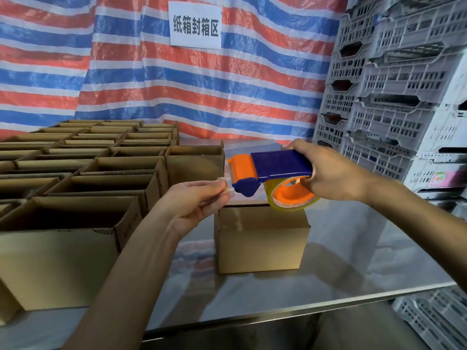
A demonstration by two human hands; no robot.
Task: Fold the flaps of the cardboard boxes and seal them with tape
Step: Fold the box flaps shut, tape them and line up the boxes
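A small cardboard box (262, 238) with its flaps folded shut stands on the steel table (353, 261). Above it my right hand (331, 175) grips a blue and orange tape dispenser (273, 170) holding a roll of clear tape (293, 200). My left hand (194, 200) pinches the loose end of the tape (227, 190) at the dispenser's front, just above the box's left edge.
Several open cardboard boxes (83, 178) stand in rows over the left half of the table. Stacked grey plastic crates (394, 92) rise along the right side. A striped tarp (177, 79) with a white sign hangs behind. The table's front edge runs bottom right.
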